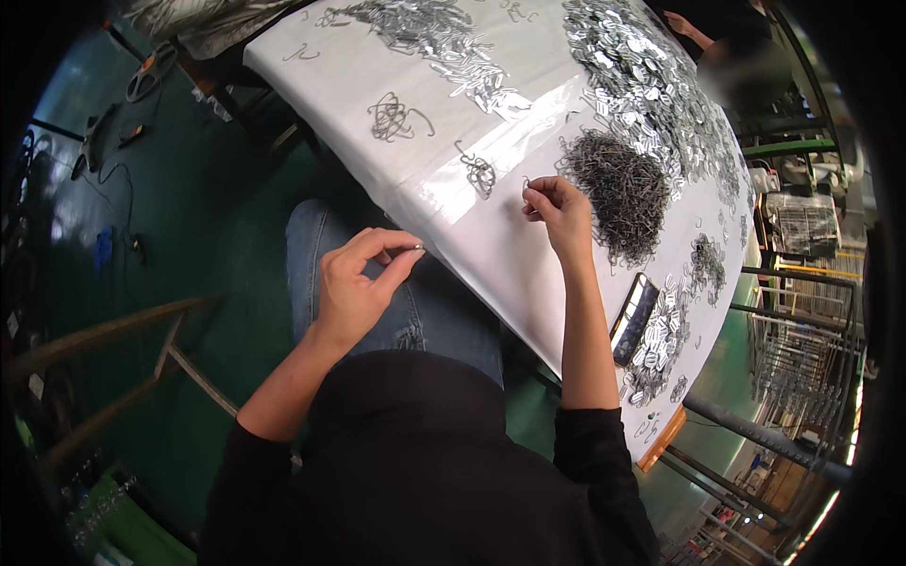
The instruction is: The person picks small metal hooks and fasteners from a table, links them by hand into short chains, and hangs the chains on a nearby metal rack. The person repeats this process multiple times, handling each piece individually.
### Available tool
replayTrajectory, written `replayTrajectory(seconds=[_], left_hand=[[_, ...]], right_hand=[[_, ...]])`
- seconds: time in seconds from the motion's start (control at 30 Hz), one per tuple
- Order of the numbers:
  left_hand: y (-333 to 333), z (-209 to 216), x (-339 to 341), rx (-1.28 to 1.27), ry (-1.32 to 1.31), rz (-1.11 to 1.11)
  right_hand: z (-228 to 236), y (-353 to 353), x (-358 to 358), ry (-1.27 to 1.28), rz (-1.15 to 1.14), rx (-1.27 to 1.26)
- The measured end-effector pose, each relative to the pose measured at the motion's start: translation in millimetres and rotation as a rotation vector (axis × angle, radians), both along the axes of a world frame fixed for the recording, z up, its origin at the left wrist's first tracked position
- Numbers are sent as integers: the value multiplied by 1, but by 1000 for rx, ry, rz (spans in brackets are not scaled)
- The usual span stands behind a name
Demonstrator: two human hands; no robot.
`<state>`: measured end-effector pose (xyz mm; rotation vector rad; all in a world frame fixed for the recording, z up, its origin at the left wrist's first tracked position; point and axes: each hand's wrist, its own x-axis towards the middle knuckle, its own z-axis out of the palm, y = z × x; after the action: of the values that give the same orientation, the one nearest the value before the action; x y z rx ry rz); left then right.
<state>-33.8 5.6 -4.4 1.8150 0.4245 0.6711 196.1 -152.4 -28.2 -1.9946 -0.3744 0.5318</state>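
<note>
A small silvery metal clip [416, 250] sits pinched in the left hand [359, 288] above the lap; the right hand [559, 212] pinches a thin wire hook [526, 182] beside the dark wire-hook pile [623, 193] on the white table [510, 255].

Black long-sleeved top, sleeves pushed up; blue ripped jeans.

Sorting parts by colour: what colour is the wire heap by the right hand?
Dark grey wire heap, head view.

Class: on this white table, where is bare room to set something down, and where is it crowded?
Bare: the near edge of the table below the right hand, and the left part around the wire tangle. Crowded: the dark hook pile and silver clips.
</note>
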Motion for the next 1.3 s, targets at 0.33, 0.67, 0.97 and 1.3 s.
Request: replayTrajectory(seconds=[0.33, 0.67, 0.97, 1.3], left_hand=[[2, 0, -9, 20, -49, 46], [5, -2, -10, 69, -75, 59], [38, -9, 10, 217, -107, 152], [97, -65, 233, 644, 457, 127]], right_hand=[[45, 32, -125, 452, 110, 511], [41, 51, -143, 353, 105, 617], [32, 48, -148, 20, 148, 616], [20, 38, -151, 77, 172, 568]])
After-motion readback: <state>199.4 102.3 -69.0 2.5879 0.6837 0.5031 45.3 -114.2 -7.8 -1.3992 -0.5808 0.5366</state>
